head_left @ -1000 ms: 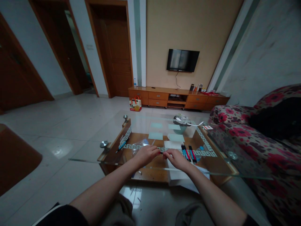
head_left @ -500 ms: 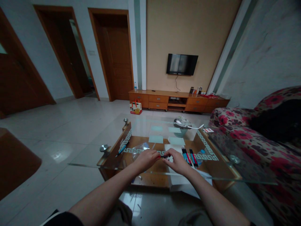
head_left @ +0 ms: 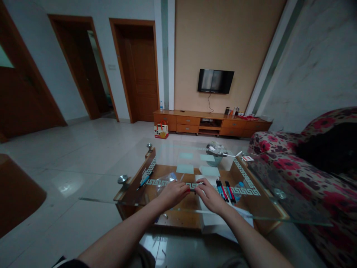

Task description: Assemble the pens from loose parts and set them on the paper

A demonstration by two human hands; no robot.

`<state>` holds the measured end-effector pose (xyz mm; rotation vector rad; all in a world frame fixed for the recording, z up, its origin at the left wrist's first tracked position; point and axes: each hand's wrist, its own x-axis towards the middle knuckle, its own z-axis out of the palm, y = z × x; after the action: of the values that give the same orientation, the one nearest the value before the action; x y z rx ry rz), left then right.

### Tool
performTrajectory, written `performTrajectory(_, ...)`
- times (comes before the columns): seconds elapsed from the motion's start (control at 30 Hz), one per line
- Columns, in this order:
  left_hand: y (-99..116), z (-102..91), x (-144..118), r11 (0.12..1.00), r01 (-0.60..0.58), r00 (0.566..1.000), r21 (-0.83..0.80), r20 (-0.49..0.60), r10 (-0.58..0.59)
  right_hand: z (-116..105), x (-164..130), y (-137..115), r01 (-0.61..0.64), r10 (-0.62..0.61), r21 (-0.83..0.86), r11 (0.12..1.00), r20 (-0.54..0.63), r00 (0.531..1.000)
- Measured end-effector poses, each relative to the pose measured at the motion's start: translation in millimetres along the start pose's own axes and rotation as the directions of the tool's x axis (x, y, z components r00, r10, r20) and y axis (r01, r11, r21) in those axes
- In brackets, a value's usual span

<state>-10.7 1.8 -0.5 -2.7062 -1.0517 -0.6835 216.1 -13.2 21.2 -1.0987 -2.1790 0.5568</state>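
Above the front part of the glass coffee table (head_left: 134, 203), both hands work close together. My left hand (head_left: 173, 193) has its fingers closed round a pen (head_left: 188, 189), of which only a bit of red shows. Just to its right, my right hand (head_left: 209, 195) bends thumb and fingers toward each other; a tiny dark piece appears at the fingertips, too small to name. Beside the right hand lie several blue, red and black pens (head_left: 222, 190) in two groups. A clear plastic bag (head_left: 165, 181) lies behind my left hand, with blue pens (head_left: 144, 180) farther left.
A white box (head_left: 210, 222) shows beneath the glass. A lined wastebasket (head_left: 214, 158) stands beyond the table, and a card (head_left: 247, 158) lies at its right. The flowered sofa (head_left: 279, 143) borders the right side. A paper bag (head_left: 161, 131) stands by the TV cabinet (head_left: 188, 121).
The red-and-black pen stretched between both hands before; now only its red part shows at my left hand. My right hand's fingers have loosened and spread slightly. The view has tilted up a little.
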Motion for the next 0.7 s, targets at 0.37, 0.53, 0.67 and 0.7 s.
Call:
performTrajectory(0.37,0.5,2.2,-0.2,1.0,-0.011,1.0,0.018,-0.026,0.011,0.9,-0.5,-0.2,0.003,-0.003,-0.009,1.0,0.005,1.0)
performTrajectory(0.53,1.6,-0.7,0.5,1.0,0.008,1.0,0.015,0.002,-0.008,0.2,-1.3,-0.4,0.035,-0.035,-0.01,0.999,-0.019,0.999)
performTrajectory(0.67,1.4,-1.1,-0.1,1.0,0.017,1.0,0.011,-0.022,-0.016,-1.2,-1.7,-2.0,0.004,-0.004,-0.015,1.0,-0.007,1.0)
performTrajectory(0.7,1.3,-0.9,-0.3,1.0,0.015,0.999,0.014,-0.029,-0.014,-1.1,-1.6,-1.8,-0.006,0.006,-0.018,1.0,-0.008,1.0)
